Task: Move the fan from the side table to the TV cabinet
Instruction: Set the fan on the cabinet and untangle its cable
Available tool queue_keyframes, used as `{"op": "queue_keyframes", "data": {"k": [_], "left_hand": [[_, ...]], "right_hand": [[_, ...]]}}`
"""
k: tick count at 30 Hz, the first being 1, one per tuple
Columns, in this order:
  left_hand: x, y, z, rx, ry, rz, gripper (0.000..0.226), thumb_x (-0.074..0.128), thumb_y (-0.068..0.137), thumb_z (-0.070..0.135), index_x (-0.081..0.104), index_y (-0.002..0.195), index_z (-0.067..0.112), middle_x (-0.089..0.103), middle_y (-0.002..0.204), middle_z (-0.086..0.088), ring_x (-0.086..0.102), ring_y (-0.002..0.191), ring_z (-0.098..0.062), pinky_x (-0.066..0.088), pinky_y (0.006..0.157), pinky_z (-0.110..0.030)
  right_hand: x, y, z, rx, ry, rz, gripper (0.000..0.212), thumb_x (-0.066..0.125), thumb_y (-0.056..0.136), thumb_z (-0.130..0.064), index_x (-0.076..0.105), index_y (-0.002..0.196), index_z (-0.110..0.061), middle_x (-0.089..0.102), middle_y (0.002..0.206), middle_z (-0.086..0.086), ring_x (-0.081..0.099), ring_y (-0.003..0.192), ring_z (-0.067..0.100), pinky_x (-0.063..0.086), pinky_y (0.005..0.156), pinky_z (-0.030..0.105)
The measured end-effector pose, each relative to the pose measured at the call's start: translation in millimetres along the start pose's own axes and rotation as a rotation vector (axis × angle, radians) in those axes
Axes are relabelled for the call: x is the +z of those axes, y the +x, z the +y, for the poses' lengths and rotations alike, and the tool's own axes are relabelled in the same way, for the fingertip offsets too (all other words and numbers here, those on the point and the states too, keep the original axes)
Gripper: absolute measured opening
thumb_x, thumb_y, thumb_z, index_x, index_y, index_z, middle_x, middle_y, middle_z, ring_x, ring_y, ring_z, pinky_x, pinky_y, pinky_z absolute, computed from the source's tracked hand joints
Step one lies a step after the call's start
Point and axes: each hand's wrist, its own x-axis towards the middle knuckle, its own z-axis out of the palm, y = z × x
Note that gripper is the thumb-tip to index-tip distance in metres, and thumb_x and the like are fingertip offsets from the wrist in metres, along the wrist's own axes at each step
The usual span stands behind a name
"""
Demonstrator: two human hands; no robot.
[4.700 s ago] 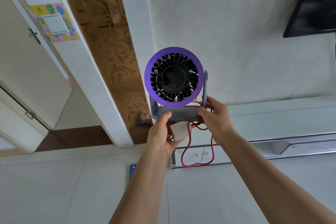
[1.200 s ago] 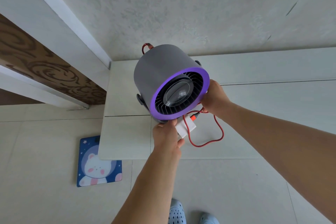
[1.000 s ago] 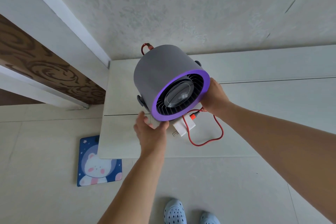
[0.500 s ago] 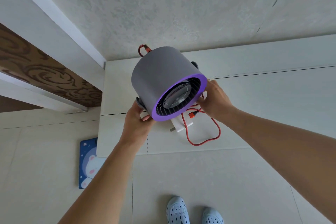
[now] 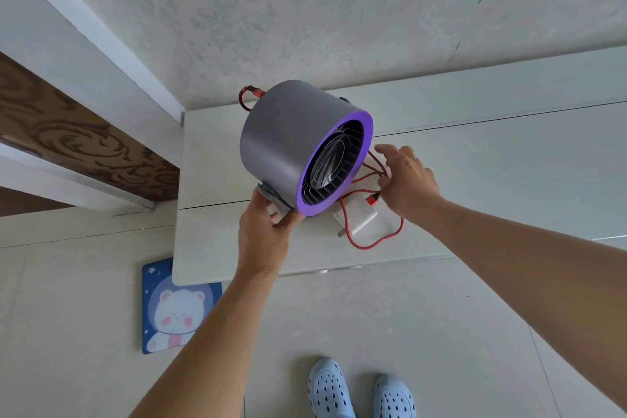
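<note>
The grey fan (image 5: pixel 288 136) with a purple front ring stands on the left end of the white TV cabinet (image 5: pixel 217 248), its face turned down and to the right. My left hand (image 5: pixel 268 231) grips the fan's stand at the lower left. To the fan's right, my right hand (image 5: pixel 405 180) pinches the red cable (image 5: pixel 373 241). The cable loops over the cabinet top beside the white plug adapter (image 5: pixel 356 217). Another red loop pokes out behind the fan.
A grey textured wall rises right behind the cabinet. White door trim and a brown patterned panel (image 5: pixel 74 142) lie to the left. A blue bear mat (image 5: pixel 176 305) sits on the tiled floor by the cabinet's corner. My blue clogs (image 5: pixel 359 387) stand below.
The fan has turned to face more to the right. My right hand came off the fan's side and now holds the cable. My left hand shifted along the stand.
</note>
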Motion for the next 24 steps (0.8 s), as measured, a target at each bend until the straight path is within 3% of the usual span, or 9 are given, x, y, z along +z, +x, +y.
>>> {"op": "queue_keyframes", "data": {"k": [5,10,12,16,18,21,24], "left_hand": [[4,-4,3,-0.004,0.004,0.030,0.046,0.078,0.081,0.025,0.059,0.122,0.014,0.070,0.114,0.003,0.062,0.108,-0.009,0.056,0.091,-0.041],[10,-7,7,-0.019,-0.010,0.046,0.047,0.080,0.079,0.024,0.060,0.120,0.013,0.071,0.113,0.001,0.064,0.105,-0.014,0.057,0.088,-0.038],[12,-9,8,-0.019,-0.011,0.048,0.046,0.080,0.079,0.023,0.061,0.118,0.010,0.071,0.111,-0.002,0.065,0.105,-0.016,0.057,0.086,-0.033],[15,-10,8,-0.024,0.001,0.063,0.045,0.082,0.077,0.022,0.062,0.115,0.008,0.072,0.110,-0.003,0.065,0.105,-0.018,0.047,0.074,-0.005],[14,-10,8,-0.060,-0.004,0.057,0.047,0.084,0.074,0.025,0.062,0.114,0.013,0.072,0.108,0.001,0.065,0.105,-0.018,0.052,0.080,-0.014],[9,-7,9,-0.115,-0.011,0.010,0.050,0.087,0.070,0.027,0.062,0.112,0.017,0.071,0.109,0.002,0.063,0.107,-0.020,0.056,0.089,-0.047],[3,-3,11,-0.118,0.017,-0.043,0.052,0.087,0.068,0.034,0.061,0.110,0.021,0.070,0.110,0.005,0.062,0.108,-0.019,0.054,0.089,-0.051]], "right_hand": [[7,-22,-3,-0.220,-0.028,0.197,0.040,0.052,0.094,-0.032,0.051,0.134,-0.028,0.045,0.133,0.004,0.038,0.120,0.027,0.032,0.094,0.039],[16,-37,-6,-0.305,-0.150,0.071,0.048,0.047,0.090,-0.052,0.051,0.133,-0.033,0.042,0.140,-0.001,0.032,0.127,0.023,0.032,0.097,0.040],[16,-39,-3,-0.286,-0.200,0.046,0.049,0.047,0.090,-0.049,0.051,0.134,-0.029,0.040,0.143,-0.003,0.030,0.129,0.022,0.031,0.098,0.040],[15,-46,-1,-0.273,-0.194,0.013,0.043,0.044,0.095,-0.041,0.053,0.134,-0.025,0.038,0.146,-0.003,0.029,0.131,0.022,0.032,0.100,0.041],[14,-50,-2,-0.290,-0.173,0.017,0.041,0.042,0.097,-0.039,0.053,0.134,-0.026,0.039,0.145,-0.003,0.030,0.131,0.021,0.032,0.100,0.041],[14,-56,-7,-0.280,-0.102,0.070,0.041,0.034,0.098,-0.044,0.056,0.129,-0.029,0.047,0.137,-0.004,0.035,0.126,0.020,0.030,0.097,0.040],[17,-61,-15,-0.264,-0.109,0.099,0.049,0.027,0.095,-0.056,0.055,0.128,-0.033,0.048,0.134,-0.007,0.036,0.124,0.018,0.028,0.099,0.039]]}}
